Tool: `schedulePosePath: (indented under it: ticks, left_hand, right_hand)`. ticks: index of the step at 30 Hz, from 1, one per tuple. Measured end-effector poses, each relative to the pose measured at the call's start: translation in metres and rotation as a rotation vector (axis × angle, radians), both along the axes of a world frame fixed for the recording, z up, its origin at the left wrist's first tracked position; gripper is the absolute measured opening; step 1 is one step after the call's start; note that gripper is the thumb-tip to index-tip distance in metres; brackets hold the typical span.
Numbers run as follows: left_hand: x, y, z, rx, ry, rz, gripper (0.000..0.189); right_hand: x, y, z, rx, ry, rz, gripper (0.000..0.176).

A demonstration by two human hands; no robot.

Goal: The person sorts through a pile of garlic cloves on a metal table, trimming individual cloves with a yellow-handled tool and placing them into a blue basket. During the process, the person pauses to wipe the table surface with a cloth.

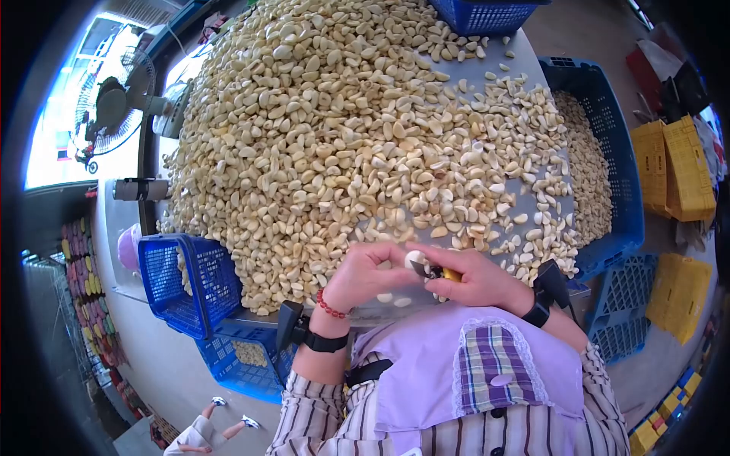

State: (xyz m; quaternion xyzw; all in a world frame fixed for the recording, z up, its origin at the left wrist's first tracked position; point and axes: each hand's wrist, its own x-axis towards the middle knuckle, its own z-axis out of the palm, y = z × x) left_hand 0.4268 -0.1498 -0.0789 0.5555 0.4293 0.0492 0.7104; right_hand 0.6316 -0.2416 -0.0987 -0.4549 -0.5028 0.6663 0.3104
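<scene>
My left hand (pixel 371 278) is closed, pinching a whitish rounded piece (pixel 415 261) between thumb and fingers. My right hand (pixel 477 278) is wrapped round the yellow handle of a small knife (pixel 450 273), its dark blade against that piece. Both hands meet just above the near edge of a metal table. Beyond them spreads a big heap of pale, curved, clove-like pieces (pixel 327 137); their exact kind cannot be made out. A few loose ones lie on the metal just below my hands.
Blue baskets stand at the table's left corner (pixel 190 285), below it (pixel 239 361), and at the far edge (pixel 487 15). A large blue crate (pixel 627 175) holding more pieces is on the right. A fan (pixel 122 102) stands at left. Another person's legs (pixel 217 429) show lower left.
</scene>
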Motion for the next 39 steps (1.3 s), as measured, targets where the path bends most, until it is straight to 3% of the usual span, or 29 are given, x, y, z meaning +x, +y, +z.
schedulePosePath:
  ticks: [3, 5, 7, 9, 11, 12, 14, 15, 17, 19, 21, 22, 24, 25, 27, 29, 31, 32, 34, 36, 39]
  left_hand:
    - [-0.012, -0.006, -0.021, -0.017, -0.174, -0.047, 0.017]
    - [-0.021, -0.009, -0.031, -0.415, -0.750, -0.093, 0.020]
    - [-0.025, -0.006, -0.023, -0.463, -0.759, 0.013, 0.024]
    - [-0.032, 0.002, -0.027, -0.324, -0.885, 0.615, 0.021]
    - [-0.063, 0.031, -0.036, 0.050, -0.439, 0.755, 0.016]
    - [-0.074, 0.043, -0.045, 0.057, -0.436, 0.760, 0.016]
    - [-0.085, 0.064, -0.060, 0.982, 0.408, 0.512, 0.025]
    - [-0.085, 0.064, -0.066, 0.987, 0.410, 0.515, 0.025]
    - [-0.073, 0.055, -0.081, 1.304, 0.644, 0.044, 0.041]
    - [-0.050, 0.032, -0.092, 1.222, 0.820, -0.314, 0.045]
    - [-0.012, 0.005, -0.072, 0.891, 0.823, -0.351, 0.047]
    - [-0.009, -0.002, -0.066, 0.890, 0.822, -0.351, 0.047]
    - [-0.002, -0.015, -0.058, 0.719, 0.472, -0.688, 0.040]
    - [-0.002, -0.016, -0.049, 0.712, 0.452, -0.695, 0.040]
    - [-0.010, -0.007, -0.032, 0.387, 0.134, -0.592, 0.035]
    - [-0.026, 0.006, -0.041, 0.303, 0.223, -0.065, 0.033]
    - [-0.025, 0.035, -0.030, 0.312, 0.481, 0.234, 0.028]
    - [-0.018, 0.037, -0.041, 0.308, 0.474, 0.221, 0.028]
    - [-0.004, 0.038, -0.074, 1.073, 0.378, 0.200, 0.027]
    - [0.042, 0.021, -0.093, 1.218, 0.631, -0.321, 0.029]
    - [0.091, -0.001, -0.098, 1.108, 0.398, -0.324, 0.031]
  right_hand:
    - [-0.001, -0.001, -0.001, -0.081, 0.053, 0.064, 0.053]
    - [-0.003, -0.005, -0.007, -0.106, 0.056, 0.069, 0.050]
    - [-0.005, -0.010, -0.017, -0.070, 0.074, -0.229, 0.048]
    - [0.002, -0.005, -0.006, -0.193, 0.126, -0.275, 0.048]
    - [0.004, -0.006, -0.016, -0.256, 0.245, -0.403, 0.048]
    - [0.002, -0.005, -0.018, -0.247, 0.285, -0.439, 0.047]
    - [0.001, -0.005, -0.020, -0.239, 0.293, -0.427, 0.047]
    - [0.001, -0.005, -0.020, -0.236, 0.294, -0.422, 0.046]
    - [-0.001, -0.005, -0.021, -0.237, 0.289, -0.415, 0.047]
    - [-0.003, -0.003, -0.023, -0.244, 0.300, -0.417, 0.047]
    - [-0.002, -0.003, -0.023, -0.243, 0.307, -0.413, 0.047]
    - [-0.001, -0.003, -0.024, -0.243, 0.307, -0.414, 0.047]
    - [0.002, -0.003, -0.023, -0.237, 0.320, -0.446, 0.048]
    - [0.007, -0.006, -0.021, -0.231, 0.329, -0.484, 0.048]
    - [0.022, -0.012, -0.020, -0.233, 0.262, -0.564, 0.047]
    - [0.040, -0.017, -0.028, -0.163, 0.333, -0.753, 0.046]
    - [0.055, -0.021, -0.035, -0.131, 0.273, -0.818, 0.046]
    - [0.060, -0.022, -0.037, -0.122, 0.237, -0.854, 0.046]
    - [0.064, -0.022, -0.040, -0.100, 0.199, -0.898, 0.045]
    - [0.065, -0.022, -0.041, -0.109, 0.216, -0.928, 0.045]
    - [0.067, -0.023, -0.037, -0.121, 0.243, -0.989, 0.045]
